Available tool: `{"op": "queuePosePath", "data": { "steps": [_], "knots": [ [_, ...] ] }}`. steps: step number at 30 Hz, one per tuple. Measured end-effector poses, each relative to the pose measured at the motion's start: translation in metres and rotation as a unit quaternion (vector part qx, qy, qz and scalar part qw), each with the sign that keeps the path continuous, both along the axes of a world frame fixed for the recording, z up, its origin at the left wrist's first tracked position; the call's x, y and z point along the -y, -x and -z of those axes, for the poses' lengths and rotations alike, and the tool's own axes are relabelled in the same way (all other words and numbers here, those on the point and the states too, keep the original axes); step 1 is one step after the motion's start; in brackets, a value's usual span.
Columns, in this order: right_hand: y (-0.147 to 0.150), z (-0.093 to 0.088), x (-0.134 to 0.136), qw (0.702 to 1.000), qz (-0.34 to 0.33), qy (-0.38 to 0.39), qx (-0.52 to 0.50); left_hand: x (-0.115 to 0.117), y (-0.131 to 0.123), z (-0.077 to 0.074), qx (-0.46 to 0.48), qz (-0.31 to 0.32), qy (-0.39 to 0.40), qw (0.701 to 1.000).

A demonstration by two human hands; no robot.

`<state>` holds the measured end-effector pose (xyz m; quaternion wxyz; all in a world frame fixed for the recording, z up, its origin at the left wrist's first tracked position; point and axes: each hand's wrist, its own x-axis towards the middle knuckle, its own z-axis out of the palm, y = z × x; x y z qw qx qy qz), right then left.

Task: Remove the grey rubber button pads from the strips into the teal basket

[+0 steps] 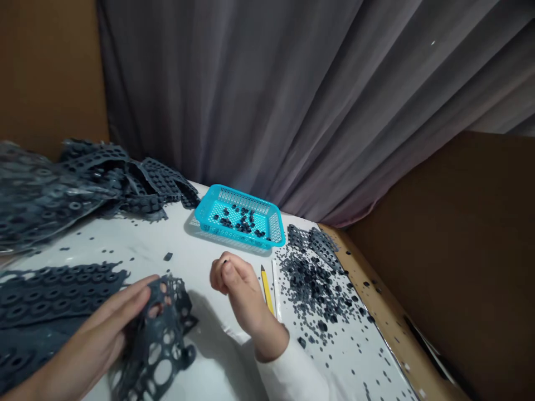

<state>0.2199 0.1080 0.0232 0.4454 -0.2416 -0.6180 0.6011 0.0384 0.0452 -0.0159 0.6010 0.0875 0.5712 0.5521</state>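
My left hand [98, 334] grips a dark grey rubber sheet [161, 340] full of punched round holes, fingers curled over its upper edge. My right hand [240, 292] hovers over the white table, fingers pinched together in a loose fist; what it holds, if anything, is too small to make out. A blue plastic basket [273, 223] stands beyond the right hand with several small dark rubber rings [242, 218] inside it.
More punched rubber sheets [54, 295] lie at left, and a big pile [83, 178] at the back left. Loose rubber scraps [313, 284] are scattered at right beside a yellow pencil [266, 289]. Grey curtain [292, 100] behind; brown cardboard wall [460, 250] at right.
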Motion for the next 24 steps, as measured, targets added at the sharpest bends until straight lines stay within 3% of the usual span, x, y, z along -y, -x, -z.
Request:
{"op": "queuePosePath", "data": {
  "steps": [3, 7, 11, 14, 18, 20, 22, 24],
  "knots": [
    [-0.009, -0.014, 0.004, 0.975, 0.020, -0.134, 0.177, 0.007, 0.001, 0.000, -0.007, 0.040, 0.007, 0.999],
    [-0.006, -0.027, 0.014, 0.900, -0.006, -0.262, 0.348, 0.013, 0.004, 0.003, -0.077, 0.119, -0.041, 0.989],
    [0.000, -0.024, 0.018, 0.842, -0.024, -0.312, 0.439, 0.011, 0.003, -0.003, -0.190, 0.228, -0.154, 0.943],
    [0.000, -0.019, 0.016, 0.823, -0.044, -0.348, 0.447, 0.010, 0.000, -0.010, -0.229, 0.256, -0.202, 0.917],
    [-0.002, -0.017, 0.012, 0.817, -0.072, -0.367, 0.439, 0.010, -0.001, -0.013, -0.275, 0.276, -0.216, 0.895],
    [-0.002, -0.017, 0.011, 0.830, -0.084, -0.357, 0.421, 0.008, -0.002, -0.014, -0.293, 0.307, -0.220, 0.878],
    [-0.002, -0.016, 0.010, 0.863, -0.107, -0.312, 0.383, 0.006, -0.004, -0.015, -0.277, 0.334, -0.207, 0.877],
    [-0.001, -0.011, 0.009, 0.912, -0.138, -0.221, 0.316, 0.005, -0.006, -0.016, -0.206, 0.343, -0.181, 0.898]
  ]
}}
